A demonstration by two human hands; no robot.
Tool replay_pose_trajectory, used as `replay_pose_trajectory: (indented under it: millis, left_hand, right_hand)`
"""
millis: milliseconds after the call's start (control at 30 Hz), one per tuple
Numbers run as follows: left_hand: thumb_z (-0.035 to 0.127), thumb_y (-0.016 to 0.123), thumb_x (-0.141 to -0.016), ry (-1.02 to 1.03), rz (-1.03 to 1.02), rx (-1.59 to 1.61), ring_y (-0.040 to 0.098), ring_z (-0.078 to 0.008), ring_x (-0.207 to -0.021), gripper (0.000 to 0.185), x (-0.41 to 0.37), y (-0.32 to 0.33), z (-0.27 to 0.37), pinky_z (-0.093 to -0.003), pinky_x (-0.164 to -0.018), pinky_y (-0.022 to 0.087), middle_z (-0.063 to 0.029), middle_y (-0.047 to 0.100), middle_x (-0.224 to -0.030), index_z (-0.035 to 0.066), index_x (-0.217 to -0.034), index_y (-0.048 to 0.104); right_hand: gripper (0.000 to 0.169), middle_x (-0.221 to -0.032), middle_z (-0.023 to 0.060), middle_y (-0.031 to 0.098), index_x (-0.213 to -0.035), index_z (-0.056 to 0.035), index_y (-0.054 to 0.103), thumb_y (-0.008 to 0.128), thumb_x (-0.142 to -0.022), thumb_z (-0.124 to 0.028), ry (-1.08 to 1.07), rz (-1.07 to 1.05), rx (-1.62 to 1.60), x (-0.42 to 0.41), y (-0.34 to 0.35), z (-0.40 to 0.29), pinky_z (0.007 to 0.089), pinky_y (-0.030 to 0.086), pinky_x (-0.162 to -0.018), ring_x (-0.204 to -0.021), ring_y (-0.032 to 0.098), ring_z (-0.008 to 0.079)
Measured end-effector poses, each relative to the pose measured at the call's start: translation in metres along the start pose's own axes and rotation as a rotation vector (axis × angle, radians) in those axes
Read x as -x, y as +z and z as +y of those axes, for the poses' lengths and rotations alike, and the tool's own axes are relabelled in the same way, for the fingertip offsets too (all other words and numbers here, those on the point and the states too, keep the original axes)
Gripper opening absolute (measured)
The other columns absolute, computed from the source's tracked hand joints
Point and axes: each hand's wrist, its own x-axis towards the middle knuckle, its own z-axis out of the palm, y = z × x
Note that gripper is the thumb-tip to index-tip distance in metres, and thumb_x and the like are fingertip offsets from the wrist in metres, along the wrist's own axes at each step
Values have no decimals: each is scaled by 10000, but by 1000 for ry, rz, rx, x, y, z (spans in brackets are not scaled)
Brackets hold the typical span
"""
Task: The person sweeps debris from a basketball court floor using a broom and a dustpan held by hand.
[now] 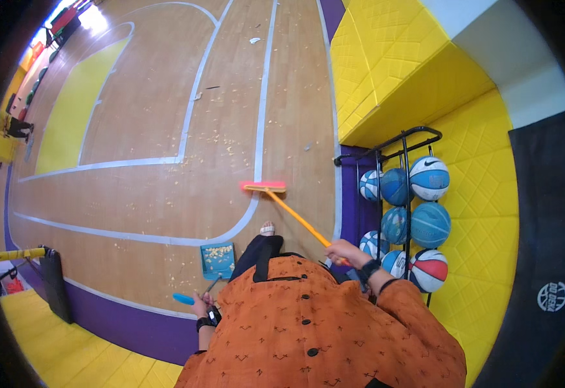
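Observation:
My right hand (344, 253) is closed around the orange handle of a broom (299, 219), which slants up and left to its pink-bristled head on the wooden floor, beside a white court line. Low on the left, my left hand (202, 304) grips the handle of a blue dustpan (217, 269). The pan lies on the floor left of my dark trouser leg, with small pale yellow scraps in it. More pale scraps (222, 140) are scattered over the floor beyond the broom head and around the dustpan.
A black metal rack (407, 194) with several basketballs (430, 225) stands at the right against yellow wall padding (476, 194). A black post with a yellow bar (57, 283) is at lower left. White litter (255, 40) lies far ahead. Another person (16, 127) is at the far left.

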Motion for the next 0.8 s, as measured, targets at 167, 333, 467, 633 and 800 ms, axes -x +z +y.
replay_pose_trajectory:
  millis: [167, 333, 467, 633, 800]
  left_hand:
    - [411, 503, -829, -156, -16, 59, 499, -147, -444, 391, -27, -10, -27, -258, -429, 461, -61, 530, -574, 22, -845, 467]
    - [391, 525, -828, -106, 40, 71, 510, -140, -465, 337, -16, 15, -22, -253, -450, 475, -52, 533, -581, 63, -842, 446]
    - [381, 515, -837, -86, -2, 75, 515, -135, -477, 314, 0, 7, -26, -255, -459, 482, -39, 533, -577, 74, -830, 448]
    - [366, 519, -844, -74, -4, 108, 538, -128, -515, 321, 25, -13, -28, -267, -494, 507, -33, 513, -597, 54, -832, 441]
    - [335, 558, -830, 1, 108, 154, 559, -137, -578, 304, 53, -2, -57, -270, -486, 504, -40, 511, -689, 53, -865, 449]
  right_hand:
    - [122, -542, -65, 383, -716, -64, 430, 510, -808, -67, 44, -44, -288, 53, -28, -24, 165, 285, -321, -390, 353, 16]
    - [132, -529, -31, 402, -716, -36, 425, 530, -777, -88, -172, 279, 201, 19, -58, -59, 192, 334, -327, -391, 389, 48]
    - [131, -521, 27, 453, -698, -12, 455, 527, -777, -88, -182, 334, 208, -39, -95, -92, 256, 332, -312, -371, 422, 104]
    - [156, -479, 62, 464, -660, -13, 494, 500, -790, -99, -110, 354, 315, -81, -87, -105, 280, 322, -316, -379, 462, 150]
    - [164, -489, 29, 442, -636, -51, 453, 485, -795, -75, -30, 81, 255, -36, -86, -68, 252, 327, -323, -358, 413, 124]
